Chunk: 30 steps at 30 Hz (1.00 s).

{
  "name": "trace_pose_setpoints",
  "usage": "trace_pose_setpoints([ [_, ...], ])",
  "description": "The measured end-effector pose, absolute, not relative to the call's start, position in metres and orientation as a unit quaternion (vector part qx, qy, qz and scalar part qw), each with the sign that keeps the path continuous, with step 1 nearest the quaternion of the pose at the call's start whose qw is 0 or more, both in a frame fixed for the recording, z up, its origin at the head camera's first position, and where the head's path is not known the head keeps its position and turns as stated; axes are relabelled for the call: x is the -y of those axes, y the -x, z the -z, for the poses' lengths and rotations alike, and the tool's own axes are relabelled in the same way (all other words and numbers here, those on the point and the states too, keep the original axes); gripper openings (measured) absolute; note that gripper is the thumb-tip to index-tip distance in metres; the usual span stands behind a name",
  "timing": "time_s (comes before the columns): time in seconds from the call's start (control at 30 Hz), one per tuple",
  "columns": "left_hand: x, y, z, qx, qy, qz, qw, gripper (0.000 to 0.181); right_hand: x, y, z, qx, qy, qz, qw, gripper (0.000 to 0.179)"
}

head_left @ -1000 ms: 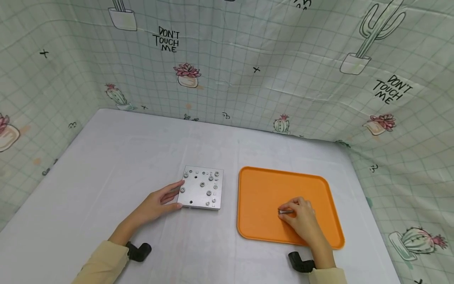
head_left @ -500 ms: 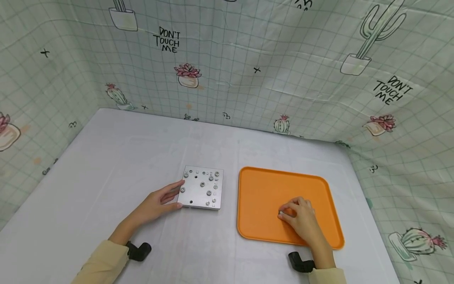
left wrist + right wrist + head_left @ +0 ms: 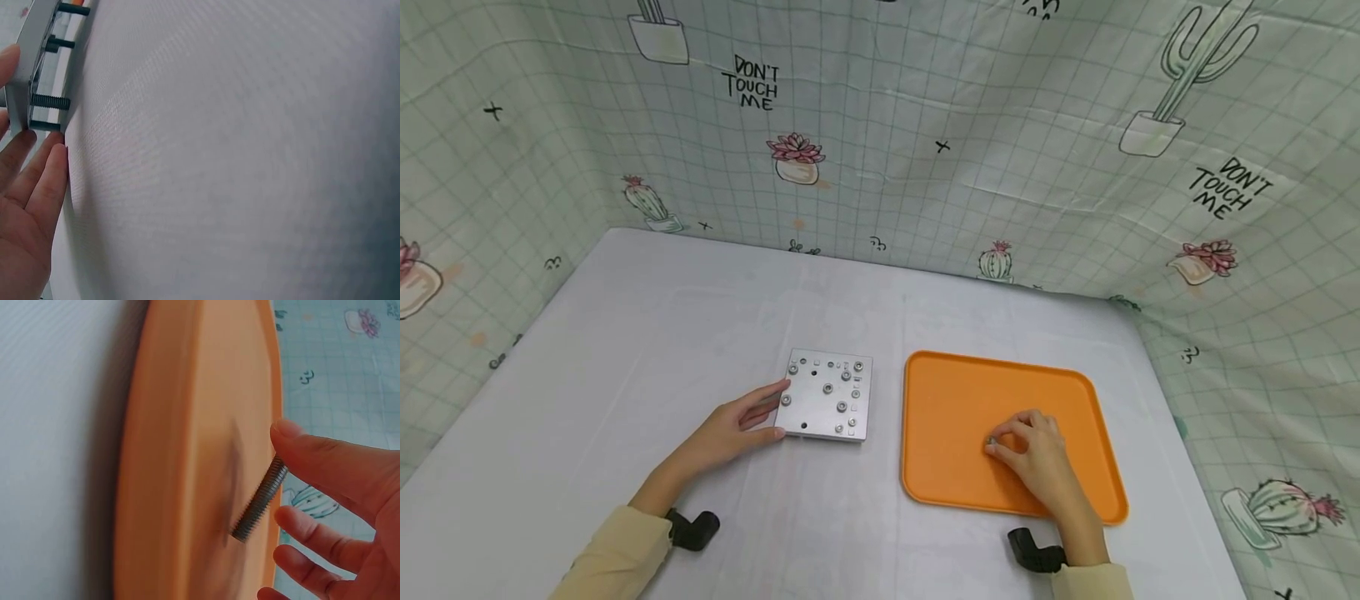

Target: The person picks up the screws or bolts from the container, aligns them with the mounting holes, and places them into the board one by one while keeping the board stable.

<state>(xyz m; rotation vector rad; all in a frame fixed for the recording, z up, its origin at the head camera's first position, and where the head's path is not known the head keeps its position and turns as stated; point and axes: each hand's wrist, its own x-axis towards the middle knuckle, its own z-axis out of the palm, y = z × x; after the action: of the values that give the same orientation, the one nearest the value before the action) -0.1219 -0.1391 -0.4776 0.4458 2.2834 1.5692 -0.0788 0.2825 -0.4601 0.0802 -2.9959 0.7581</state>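
Near the middle of the white table is a square silver metal plate (image 3: pixel 824 410) bearing several socket-head screws and some dark holes. In the left wrist view, threaded screw shanks (image 3: pixel 51 101) stick out below it. My left hand (image 3: pixel 733 427) touches the plate's left edge with its thumb and fingers extended. Over the orange tray (image 3: pixel 947 425), my right hand (image 3: pixel 1039 454) pinches a small metal screw (image 3: pixel 259 500) between thumb and fingers. The screw's threaded shank points down at a tilt in the right wrist view; its head is hidden by the fingers.
The tray has a low raised rim and lies right of the plate, with a strip of white tablecloth (image 3: pixel 883 475) between them. A cactus-print curtain (image 3: pixel 880 150) hangs behind the table and along its sides. Black wrist mounts (image 3: pixel 694 531) sit at both sleeves.
In my right hand the screw has turned from lying sideways to end-on to the head view. That hand has shifted slightly up and left; the left hand and plate stay put.
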Motion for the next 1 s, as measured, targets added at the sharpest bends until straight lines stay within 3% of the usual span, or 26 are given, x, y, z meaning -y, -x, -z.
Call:
trace_pose_setpoints([
  [1.0, 0.138, 0.12, 0.479, -0.804, -0.157, -0.55, 0.165, 0.067, -0.232, 0.104, 0.435, 0.933, -0.074, -0.345, 0.068, 0.017],
])
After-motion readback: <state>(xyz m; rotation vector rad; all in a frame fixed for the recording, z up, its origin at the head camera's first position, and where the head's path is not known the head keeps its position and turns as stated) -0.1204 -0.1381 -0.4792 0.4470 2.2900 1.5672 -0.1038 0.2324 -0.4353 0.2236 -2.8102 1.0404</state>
